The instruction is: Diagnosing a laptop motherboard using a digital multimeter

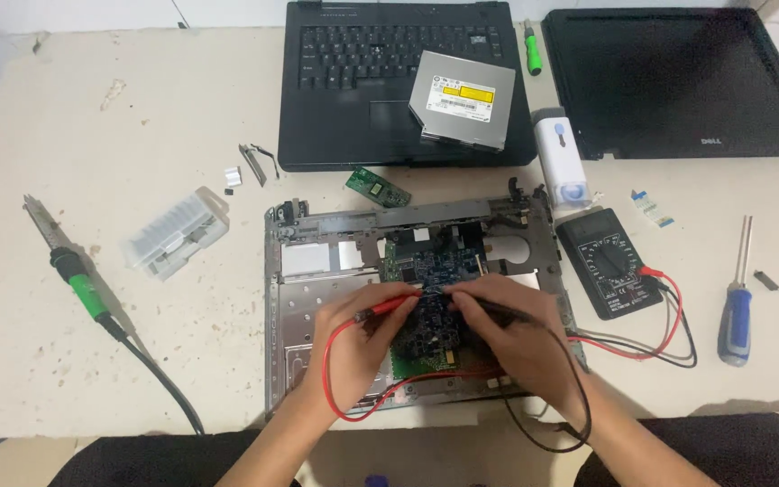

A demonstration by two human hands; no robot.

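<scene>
Item: opened laptop base (317,298) on the table (92,135), circuit board (439,271) exposed at its middle; we have our left hand (353,334) pinched on the red probe (389,307) and our right hand (507,329) closed on the black probe (507,313), both tips on the board. Multimeter (608,261) beside it is wired; keyboard section (353,81) and optical drive (462,99) already lie removed. Probe tips, contact points and meter reading are too small to make out.

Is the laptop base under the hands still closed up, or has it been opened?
Opened: the laptop base has no cover, so its metal frame and circuit board lie bare. The left hand holds the red probe on the board.
</scene>
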